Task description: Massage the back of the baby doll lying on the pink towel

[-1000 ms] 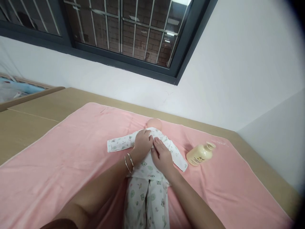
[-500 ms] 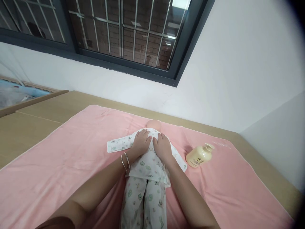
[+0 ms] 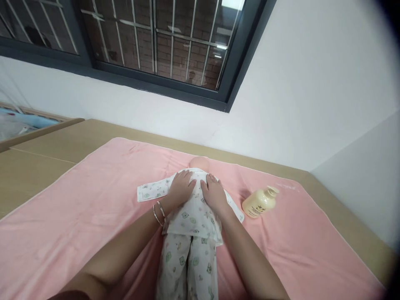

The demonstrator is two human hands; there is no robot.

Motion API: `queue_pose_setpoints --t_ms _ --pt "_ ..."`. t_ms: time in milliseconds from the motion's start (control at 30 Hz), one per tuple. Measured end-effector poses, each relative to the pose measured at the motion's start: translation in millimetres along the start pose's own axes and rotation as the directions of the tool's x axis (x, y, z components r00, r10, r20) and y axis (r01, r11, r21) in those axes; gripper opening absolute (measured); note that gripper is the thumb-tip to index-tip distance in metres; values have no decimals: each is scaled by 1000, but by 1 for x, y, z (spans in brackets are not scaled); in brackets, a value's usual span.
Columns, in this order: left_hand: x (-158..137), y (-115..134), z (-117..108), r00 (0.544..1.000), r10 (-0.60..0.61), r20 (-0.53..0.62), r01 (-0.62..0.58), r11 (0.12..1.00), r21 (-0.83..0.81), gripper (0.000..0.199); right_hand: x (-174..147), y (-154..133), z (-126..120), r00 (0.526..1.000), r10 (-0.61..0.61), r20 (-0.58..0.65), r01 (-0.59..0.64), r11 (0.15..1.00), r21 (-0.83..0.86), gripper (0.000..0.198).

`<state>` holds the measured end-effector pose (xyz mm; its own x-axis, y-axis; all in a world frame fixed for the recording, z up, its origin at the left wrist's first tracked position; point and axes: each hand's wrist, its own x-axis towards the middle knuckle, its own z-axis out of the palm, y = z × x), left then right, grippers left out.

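A baby doll (image 3: 193, 216) in white pajamas with a small green and brown print lies stretched out, its smooth bald head (image 3: 199, 163) at the far end. My left hand (image 3: 182, 187) lies flat on the left of its upper torso, fingers extended. On the right side of the torso rests my right hand (image 3: 215, 193), also flat with fingers out. A narrow strip of the shirt shows between my thumbs. One sleeve (image 3: 153, 191) spreads to the left; the other sleeve (image 3: 236, 208) is partly behind my right forearm. I cannot tell whether the doll lies face up or down.
Beneath the doll a pink blanket (image 3: 93, 196) covers much of a wooden surface (image 3: 46, 162). A pale yellow pump bottle (image 3: 259, 202) stands right of the doll. Behind are a white wall (image 3: 175, 121) and a dark-framed, barred window (image 3: 162, 46).
My hands have slid slightly apart on the doll's torso, widening the gap between the thumbs. The whole view has shifted a little; the doll and bottle otherwise look the same.
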<state>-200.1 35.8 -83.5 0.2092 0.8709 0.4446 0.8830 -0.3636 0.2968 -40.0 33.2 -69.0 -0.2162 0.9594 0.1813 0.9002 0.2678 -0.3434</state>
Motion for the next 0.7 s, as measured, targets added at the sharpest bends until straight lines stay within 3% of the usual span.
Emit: queue_pose_setpoints --t_ms 100,233,333,467,567,700 --pt "-2 0 0 1000 -10 -13 10 999 -35 36 -3 -4 5 1000 5 -15 -6 999 -38 51" --pt "-19 20 -17 994 77 77 -80 996 26 31 -26 -21 -3 993 -113 24 115 986 -118 49" --pt "-23 29 -24 991 50 125 -61 994 90 29 -28 -21 -8 991 -129 43 131 990 -52 46" --pt "-10 15 -11 1000 -20 10 20 1000 13 34 -6 -3 -3 999 -29 29 27 998 55 52" --pt "-3 2 -2 998 -38 -57 34 997 -76 36 2 1 3 1000 -22 19 22 999 31 55" --pt "-9 7 -18 999 17 45 -16 1000 -27 29 -16 -14 -2 997 -80 22 81 996 -38 48"
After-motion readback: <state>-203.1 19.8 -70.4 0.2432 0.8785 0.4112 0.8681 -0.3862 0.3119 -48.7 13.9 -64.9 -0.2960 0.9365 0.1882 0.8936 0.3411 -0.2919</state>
